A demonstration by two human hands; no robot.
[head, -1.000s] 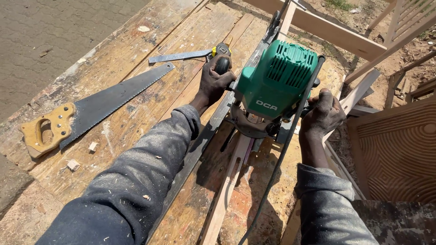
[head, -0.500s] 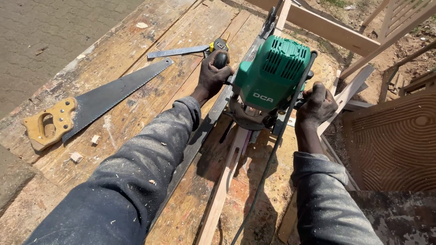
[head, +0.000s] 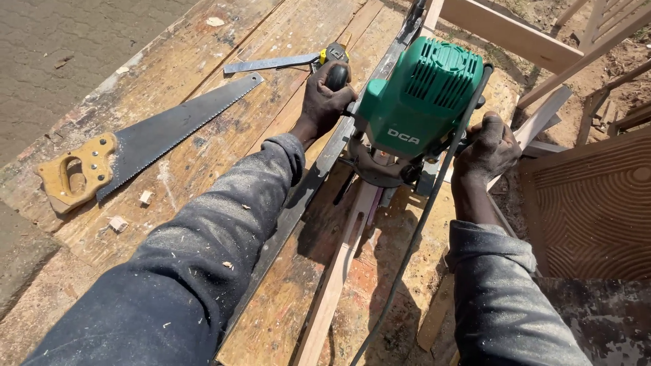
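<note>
both hands, left hand and right hand, clenched on green router handles over narrow strip, open plank worktop with handsaw beyond left hand

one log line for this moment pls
left hand: grips router knob | right hand: grips other handle | green router: on wood strip | handsaw: lying left on bench

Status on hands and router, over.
Left hand and right hand both gripping router handles. Router sits on a wood strip. Cord trails beside strip; saw lies clear, left.
</note>
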